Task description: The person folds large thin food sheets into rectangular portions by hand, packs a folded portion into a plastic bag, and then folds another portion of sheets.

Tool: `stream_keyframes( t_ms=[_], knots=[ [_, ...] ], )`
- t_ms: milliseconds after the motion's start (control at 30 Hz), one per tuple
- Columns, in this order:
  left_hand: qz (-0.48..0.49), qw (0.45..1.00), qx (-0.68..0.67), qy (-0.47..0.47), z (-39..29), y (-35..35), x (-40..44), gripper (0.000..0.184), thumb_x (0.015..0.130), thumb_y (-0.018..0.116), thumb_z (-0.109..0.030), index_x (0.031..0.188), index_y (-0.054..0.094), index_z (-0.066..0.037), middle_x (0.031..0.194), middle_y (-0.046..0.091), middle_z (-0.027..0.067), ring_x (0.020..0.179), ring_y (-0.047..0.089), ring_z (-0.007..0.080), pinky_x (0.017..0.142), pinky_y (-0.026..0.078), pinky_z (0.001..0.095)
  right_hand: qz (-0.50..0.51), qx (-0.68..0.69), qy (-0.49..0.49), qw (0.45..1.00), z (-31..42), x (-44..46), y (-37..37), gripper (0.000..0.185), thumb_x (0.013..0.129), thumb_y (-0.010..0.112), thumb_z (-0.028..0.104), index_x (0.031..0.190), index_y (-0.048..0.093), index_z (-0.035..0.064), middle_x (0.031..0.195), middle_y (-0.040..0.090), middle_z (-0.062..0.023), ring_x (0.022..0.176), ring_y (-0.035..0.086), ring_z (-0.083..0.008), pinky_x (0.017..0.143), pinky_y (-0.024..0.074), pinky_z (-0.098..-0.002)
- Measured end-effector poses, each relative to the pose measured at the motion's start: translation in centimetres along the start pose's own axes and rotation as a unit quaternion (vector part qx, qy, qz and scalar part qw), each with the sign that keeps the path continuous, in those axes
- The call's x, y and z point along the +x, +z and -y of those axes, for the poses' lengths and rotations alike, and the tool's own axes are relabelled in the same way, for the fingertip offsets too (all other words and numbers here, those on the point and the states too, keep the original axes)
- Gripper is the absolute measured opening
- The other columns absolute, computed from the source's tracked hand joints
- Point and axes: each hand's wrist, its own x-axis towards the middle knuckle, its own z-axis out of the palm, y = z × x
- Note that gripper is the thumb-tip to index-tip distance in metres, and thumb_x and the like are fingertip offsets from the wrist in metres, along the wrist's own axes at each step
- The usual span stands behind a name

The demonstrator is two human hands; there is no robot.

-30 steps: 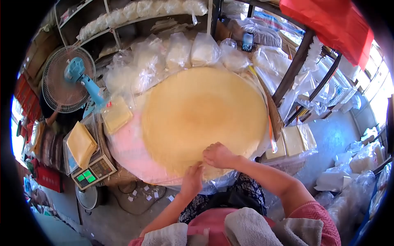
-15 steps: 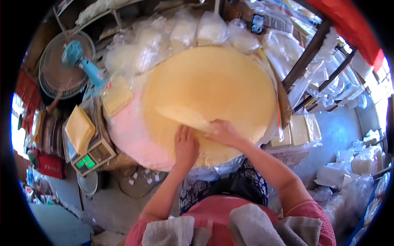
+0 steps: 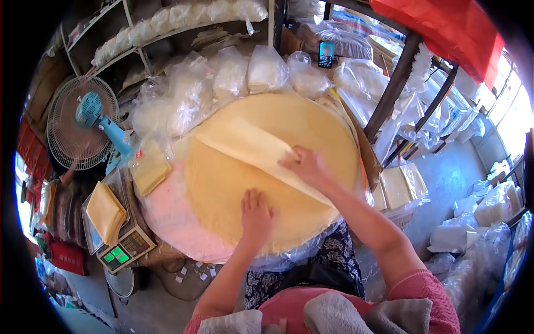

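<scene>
A wide round stack of thin, soft yellow sheets (image 3: 222, 189) covers the table in front of me. My right hand (image 3: 307, 167) pinches the edge of the top sheet (image 3: 247, 146), which is lifted and folded over in a pale diagonal flap. Lower down, my left hand (image 3: 257, 217) rests flat on the stack, its fingers stretched out and holding nothing. Pink material (image 3: 172, 217) shows under the stack on the left.
A scale (image 3: 127, 250) bearing folded yellow sheets (image 3: 104, 211) stands left, near a blue fan (image 3: 92, 111). Clear bags (image 3: 231, 72) line the table's back. A phone (image 3: 326, 54) is propped there. More packed sheets (image 3: 401, 183) lie at right, past a dark post (image 3: 392, 89).
My right hand has moved up and away, pulling the sheet's edge into a longer, wider fold. My left hand now lies flat, apart from the fold. The view has tilted up.
</scene>
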Motion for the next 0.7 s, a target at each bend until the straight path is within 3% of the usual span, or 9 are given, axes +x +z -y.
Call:
stream_keyframes(
  t_ms=[33, 167, 233, 333, 367, 400, 500, 633, 700],
  knots=[
    [0.002, 1.000, 0.012, 0.005, -0.9, 0.4, 0.7, 0.066, 0.085, 0.055, -0.036, 0.134, 0.038, 0.005, 0.142, 0.033, 0.0253, 0.134, 0.024, 0.0442, 0.109, 0.019, 0.0556, 0.009, 0.015, -0.023, 1.000, -0.2, -0.7, 0.4, 0.037, 0.082, 0.068, 0.038, 0.093, 0.066, 0.0025, 0.072, 0.063, -0.0126, 0.068, 0.060, -0.0156, 0.062, 0.0473, -0.0336],
    [0.020, 0.999, 0.048, 0.006, -4.0, 0.8, 1.9, 0.072, 0.090, 0.044, -0.050, 0.142, 0.032, -0.004, 0.151, 0.022, 0.0201, 0.140, 0.010, 0.0420, 0.112, 0.004, 0.0564, 0.134, -0.022, 0.092, 0.987, 0.4, -0.1, 0.4, 0.051, 0.078, 0.070, 0.045, 0.106, 0.065, 0.0027, 0.091, 0.068, -0.0152, 0.085, 0.065, -0.0220, 0.076, 0.0491, -0.0374],
    [0.032, 0.999, 0.044, 0.002, -4.0, 0.5, 1.9, 0.069, 0.091, 0.041, -0.051, 0.144, 0.031, -0.008, 0.152, 0.018, 0.0191, 0.141, 0.007, 0.0417, 0.112, 0.002, 0.0569, 0.021, -0.096, -0.104, 0.990, -2.2, 2.2, 1.1, 0.040, 0.083, 0.063, 0.040, 0.104, 0.066, 0.0065, 0.087, 0.067, -0.0159, 0.085, 0.065, -0.0281, 0.075, 0.0500, -0.0405],
    [0.018, 0.998, 0.055, 0.010, -3.9, 0.6, 1.7, 0.067, 0.092, 0.038, -0.052, 0.144, 0.031, -0.012, 0.152, 0.017, 0.0187, 0.141, 0.007, 0.0417, 0.111, 0.001, 0.0585, 0.017, -0.353, -0.138, 0.925, -0.8, 11.4, -2.1, 0.031, 0.089, 0.054, 0.036, 0.102, 0.068, 0.0117, 0.086, 0.067, -0.0143, 0.085, 0.064, -0.0321, 0.075, 0.0508, -0.0436],
    [0.019, 0.998, 0.058, 0.010, -3.9, 0.7, 1.7, 0.067, 0.092, 0.038, -0.052, 0.144, 0.031, -0.011, 0.152, 0.017, 0.0186, 0.141, 0.007, 0.0417, 0.111, 0.001, 0.0587, -0.062, -0.348, -0.270, 0.896, 1.3, 13.5, -5.0, 0.031, 0.088, 0.055, 0.037, 0.101, 0.067, 0.0122, 0.088, 0.067, -0.0142, 0.085, 0.064, -0.0314, 0.072, 0.0507, -0.0430],
    [0.020, 0.998, 0.061, 0.009, -3.8, 0.9, 1.8, 0.066, 0.092, 0.037, -0.052, 0.144, 0.031, -0.011, 0.152, 0.017, 0.0186, 0.141, 0.007, 0.0417, 0.111, 0.001, 0.0589, -0.080, -0.172, -0.210, 0.959, 5.3, 15.1, -7.5, 0.027, 0.087, 0.057, 0.036, 0.098, 0.068, 0.0135, 0.087, 0.066, -0.0142, 0.081, 0.064, -0.0317, 0.070, 0.0501, -0.0424],
    [0.015, 0.998, 0.060, 0.011, -3.8, 0.7, 1.8, 0.067, 0.092, 0.036, -0.052, 0.144, 0.032, -0.010, 0.152, 0.018, 0.0185, 0.141, 0.007, 0.0418, 0.111, 0.002, 0.0590, -0.121, -0.097, -0.289, 0.945, 15.5, 15.0, -12.5, 0.018, 0.084, 0.063, 0.028, 0.095, 0.068, 0.0147, 0.081, 0.064, -0.0134, 0.075, 0.061, -0.0325, 0.066, 0.0486, -0.0381],
    [-0.003, 0.999, 0.051, 0.016, -3.9, 0.6, 1.7, 0.069, 0.090, 0.038, -0.053, 0.143, 0.032, -0.010, 0.152, 0.020, 0.0181, 0.141, 0.008, 0.0415, 0.111, 0.002, 0.0593, -0.105, -0.137, -0.449, 0.876, 17.8, 9.9, -13.4, 0.025, 0.077, 0.066, 0.018, 0.101, 0.067, 0.0134, 0.087, 0.064, -0.0130, 0.078, 0.061, -0.0321, 0.066, 0.0491, -0.0383],
    [0.003, 0.998, -0.065, -0.010, -3.3, 0.8, 1.7, 0.068, 0.090, 0.043, -0.050, 0.144, 0.032, -0.010, 0.151, 0.023, 0.0176, 0.140, 0.012, 0.0413, 0.111, 0.004, 0.0602, -0.122, -0.189, -0.490, 0.843, 14.7, 5.3, -12.2, 0.029, 0.072, 0.064, 0.011, 0.101, 0.067, 0.0131, 0.087, 0.063, -0.0124, 0.079, 0.062, -0.0321, 0.067, 0.0510, -0.0393]
  ],
)
